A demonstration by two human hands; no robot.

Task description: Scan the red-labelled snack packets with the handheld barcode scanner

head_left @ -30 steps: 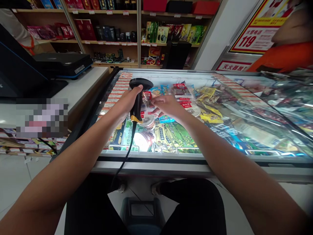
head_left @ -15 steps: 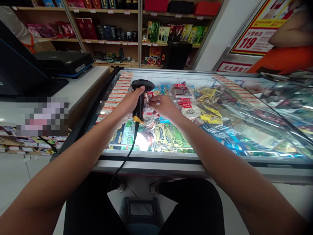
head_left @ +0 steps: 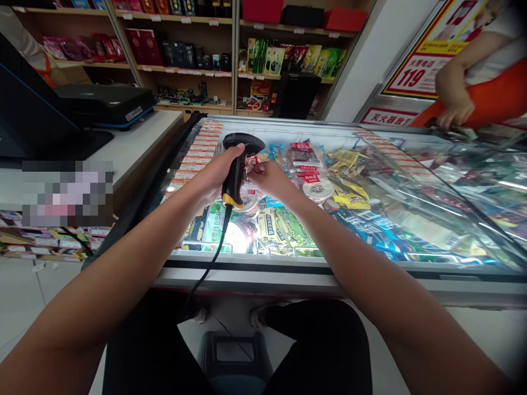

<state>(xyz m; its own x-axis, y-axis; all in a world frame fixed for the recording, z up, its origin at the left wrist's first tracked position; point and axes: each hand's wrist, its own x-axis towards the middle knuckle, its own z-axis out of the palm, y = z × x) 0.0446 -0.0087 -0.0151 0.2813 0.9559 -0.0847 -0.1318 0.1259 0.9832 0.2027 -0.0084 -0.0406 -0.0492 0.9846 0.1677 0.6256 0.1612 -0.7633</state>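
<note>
My left hand (head_left: 220, 171) is wrapped round the handle of a black and yellow barcode scanner (head_left: 234, 181), thumb on top near its wide head. A black cable (head_left: 217, 249) hangs from the handle's end over the freezer's front edge. Close to the scanner's right side, my right hand (head_left: 269, 180) is closed with fingers and thumb pinched. At its fingertips shows a clear plastic package (head_left: 252, 161) with a red label, partly hidden by the scanner and fingers. Both hands are over a glass-topped chest freezer (head_left: 263, 264), above tubs and bags of frozen goods.
A counter (head_left: 158, 129) with a black scale (head_left: 105, 104) and a monitor (head_left: 33, 104) stands to the left. Stocked shelves (head_left: 197, 71) line the back. At the right, another person's hand (head_left: 457, 109) reaches over the freezer. A stool (head_left: 234, 356) is between my legs.
The scanner's head has turned slightly to the right, and my right hand has shifted slightly left toward it. At the right, the other person's forearm has lowered and their hand has come into view.
</note>
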